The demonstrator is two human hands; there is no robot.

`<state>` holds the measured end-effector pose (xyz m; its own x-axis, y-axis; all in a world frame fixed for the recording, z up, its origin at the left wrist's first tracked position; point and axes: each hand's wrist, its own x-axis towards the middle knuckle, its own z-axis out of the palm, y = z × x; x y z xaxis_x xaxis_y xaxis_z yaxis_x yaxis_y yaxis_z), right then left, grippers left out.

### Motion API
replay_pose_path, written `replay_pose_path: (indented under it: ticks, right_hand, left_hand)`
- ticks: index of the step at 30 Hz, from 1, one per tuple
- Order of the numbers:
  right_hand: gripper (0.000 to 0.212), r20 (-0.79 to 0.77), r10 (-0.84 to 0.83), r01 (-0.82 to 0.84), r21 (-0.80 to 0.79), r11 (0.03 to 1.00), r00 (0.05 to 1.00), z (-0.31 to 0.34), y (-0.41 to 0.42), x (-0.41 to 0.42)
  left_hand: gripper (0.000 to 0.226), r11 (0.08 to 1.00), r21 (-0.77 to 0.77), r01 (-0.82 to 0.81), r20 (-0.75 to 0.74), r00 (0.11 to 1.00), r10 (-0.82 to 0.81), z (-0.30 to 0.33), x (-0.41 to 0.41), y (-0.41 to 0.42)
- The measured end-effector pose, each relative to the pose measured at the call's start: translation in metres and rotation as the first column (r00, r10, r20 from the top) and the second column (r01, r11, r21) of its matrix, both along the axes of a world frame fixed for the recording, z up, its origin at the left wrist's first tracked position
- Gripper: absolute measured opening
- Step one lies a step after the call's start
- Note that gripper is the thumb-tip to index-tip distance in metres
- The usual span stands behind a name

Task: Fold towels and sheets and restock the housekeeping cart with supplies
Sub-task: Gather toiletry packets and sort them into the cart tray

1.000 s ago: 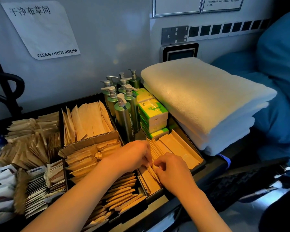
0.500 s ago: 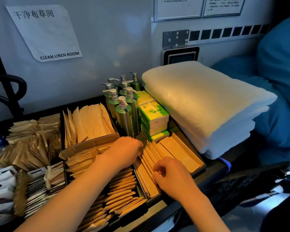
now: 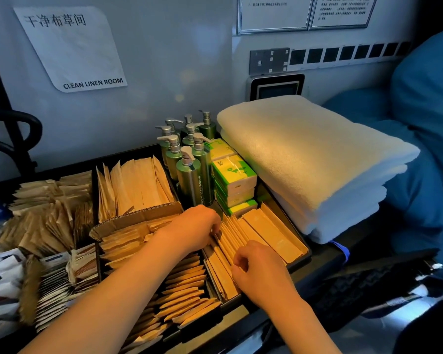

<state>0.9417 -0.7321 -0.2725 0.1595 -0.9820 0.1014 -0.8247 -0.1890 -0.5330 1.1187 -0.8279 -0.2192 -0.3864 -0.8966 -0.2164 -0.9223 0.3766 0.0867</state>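
Wall: pale, behind the cart tray (image 3: 308, 254), with a "CLEAN LINEN ROOM" sign (image 3: 71, 48) at upper left.
Landmark: the cluster of green pump bottles (image 3: 189, 159) standing at the back of the tray.
Change: half a second ago the left hand sat just in front of the bottles; it now reaches further right, onto the upright tan packets (image 3: 230, 238) in front of the tissue packs (image 3: 234, 175). The right hand has barely shifted, and the row of packets leans much as before.
Left hand (image 3: 196, 227): forearm crossing the front sachet bins, fingers curled down over the packets' top edges, seeming to pinch them.
Right hand (image 3: 260, 268): nearer the tray's front edge, fingers bent and pinching packets in the same row.
Towels (image 3: 310, 162): folded white stack right of the bottles, touching the tissue packs, overhanging the tray's right side.
Edges: packets fill their compartment almost wall to wall; flat ones (image 3: 269, 231) lie at its right end.
Room: bins left of the bottles are packed with brown sachets (image 3: 138, 180).
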Motion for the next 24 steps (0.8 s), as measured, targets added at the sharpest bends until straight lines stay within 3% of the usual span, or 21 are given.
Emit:
replay_pose_path:
  ticks: [8, 16, 24]
  right_hand:
    - [0.015, -0.059, 0.048, -0.053, -0.085, 0.995, 0.997, -0.006, 0.003, 0.004]
    - [0.011, -0.029, 0.07, -0.072, -0.066, 0.995, 0.997, -0.01, -0.005, 0.002]
    - [0.011, 0.023, 0.268, -0.266, -0.069, 0.961, 0.963, -0.004, -0.024, -0.028]
  left_hand:
    - [0.027, 0.985, -0.083, 0.149, -0.029, 0.988, -0.152, -0.01, -0.001, 0.018]
    - [0.019, 0.994, -0.067, 0.086, -0.091, 0.992, -0.091, -0.003, -0.004, 0.022]
    - [0.02, 0.998, -0.059, 0.01, -0.089, 0.996, -0.015, -0.001, -0.012, 0.029]
